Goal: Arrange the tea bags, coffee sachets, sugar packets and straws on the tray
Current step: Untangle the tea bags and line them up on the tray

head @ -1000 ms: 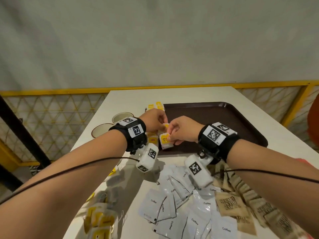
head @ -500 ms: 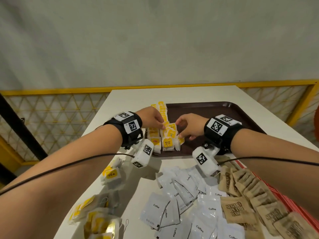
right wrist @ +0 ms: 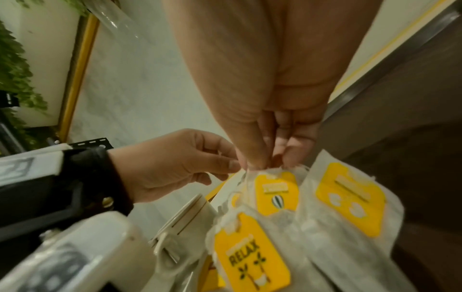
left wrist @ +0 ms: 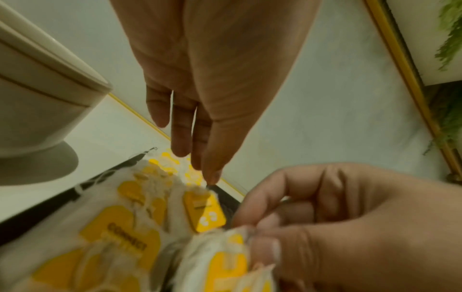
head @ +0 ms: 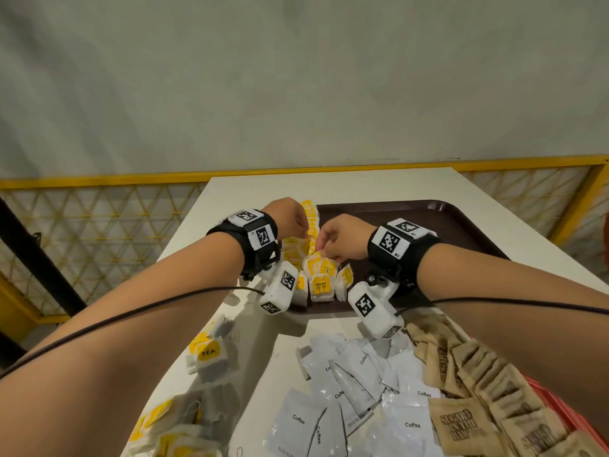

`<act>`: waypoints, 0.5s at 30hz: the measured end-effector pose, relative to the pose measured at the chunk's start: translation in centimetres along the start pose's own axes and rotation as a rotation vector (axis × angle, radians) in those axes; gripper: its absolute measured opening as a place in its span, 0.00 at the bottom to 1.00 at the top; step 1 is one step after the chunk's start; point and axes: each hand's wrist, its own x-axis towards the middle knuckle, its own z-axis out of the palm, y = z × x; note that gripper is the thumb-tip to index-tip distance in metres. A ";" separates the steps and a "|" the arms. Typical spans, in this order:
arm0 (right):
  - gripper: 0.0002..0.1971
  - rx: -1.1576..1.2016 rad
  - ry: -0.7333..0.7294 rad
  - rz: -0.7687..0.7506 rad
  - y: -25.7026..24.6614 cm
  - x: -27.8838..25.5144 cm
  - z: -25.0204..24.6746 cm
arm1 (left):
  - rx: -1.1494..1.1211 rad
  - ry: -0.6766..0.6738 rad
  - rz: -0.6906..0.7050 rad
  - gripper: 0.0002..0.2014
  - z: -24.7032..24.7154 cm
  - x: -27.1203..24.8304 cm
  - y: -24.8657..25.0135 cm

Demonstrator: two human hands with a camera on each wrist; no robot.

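A bunch of white tea bags with yellow tags stands on edge at the left end of the brown tray. My right hand pinches the top edge of a near tea bag; the wrist view shows its fingertips closed on the paper. My left hand reaches in from the left, with thumb and forefinger together at the top of a tea bag in the row. No straws are in view.
Loose tea bags lie on the white table at the near left. Coffee sachets are heaped in the middle and brown sugar packets at the right. A beige cup stands left of the tray. A yellow railing runs behind.
The right hand has moved left onto the tops of the near tea bags, and both hands now meet over the bunch. The bags have been gathered closer together.
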 end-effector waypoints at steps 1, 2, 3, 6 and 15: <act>0.04 -0.046 -0.028 0.010 -0.1 0.1 0.0 | -0.012 0.011 -0.003 0.05 -0.2 -0.1 -0.1; 0.04 -0.083 -0.045 0.023 -0.1 0.2 -0.1 | -0.025 -0.005 0.000 0.04 -0.4 -0.3 -0.3; 0.05 -0.093 -0.055 0.039 -0.1 0.3 -0.1 | -0.030 -0.049 0.012 0.03 -0.7 -0.6 -0.4; 0.07 0.022 -0.076 0.096 0.0 0.5 -0.1 | -0.012 -0.193 0.039 0.07 -0.7 -1.7 -0.6; 0.07 0.176 -0.164 0.115 0.5 -0.3 -0.2 | -0.069 -0.151 0.021 0.03 -0.3 -2.4 -1.1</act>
